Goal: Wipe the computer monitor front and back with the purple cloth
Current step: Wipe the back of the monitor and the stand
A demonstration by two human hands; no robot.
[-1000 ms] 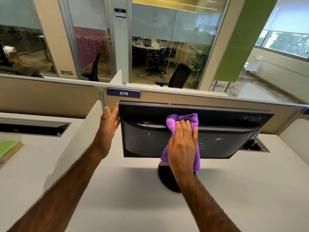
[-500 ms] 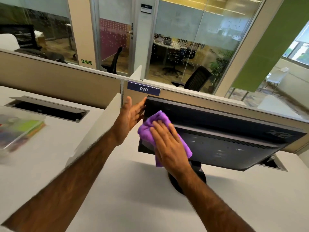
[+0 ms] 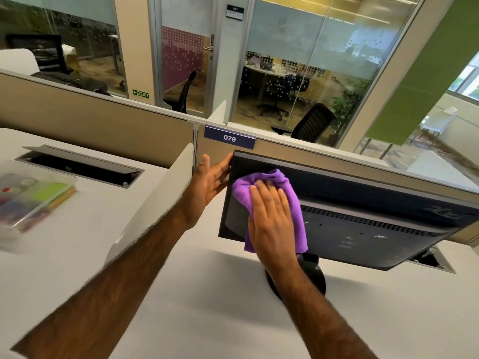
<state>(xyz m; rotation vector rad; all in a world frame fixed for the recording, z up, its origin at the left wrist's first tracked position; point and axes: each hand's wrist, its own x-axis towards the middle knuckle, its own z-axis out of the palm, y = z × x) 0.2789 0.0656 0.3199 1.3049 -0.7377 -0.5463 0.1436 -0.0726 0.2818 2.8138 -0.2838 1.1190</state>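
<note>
Mid frame, purple cloth point(image 3: 295, 203) is best rubbed flat & slow by open right hand point(image 3: 272, 224), monitor point(image 3: 363, 218) steadied by open left hand point(image 3: 210, 182).

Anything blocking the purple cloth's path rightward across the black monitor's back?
Nothing visible. The right hand presses the purple cloth on the black monitor back, bare rightward; the left hand touches its left edge.

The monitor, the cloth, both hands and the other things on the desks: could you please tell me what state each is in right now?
monitor: upright on its stand, back toward the camera, pale specks on it.
purple cloth: bunched, pressed against the monitor's back near its left end.
left hand: fingers straight, touching the monitor's left edge.
right hand: flat, pressing the cloth.
cable hatch: lid raised.
plastic box: blurred; cannot tell whether lidded.
</note>
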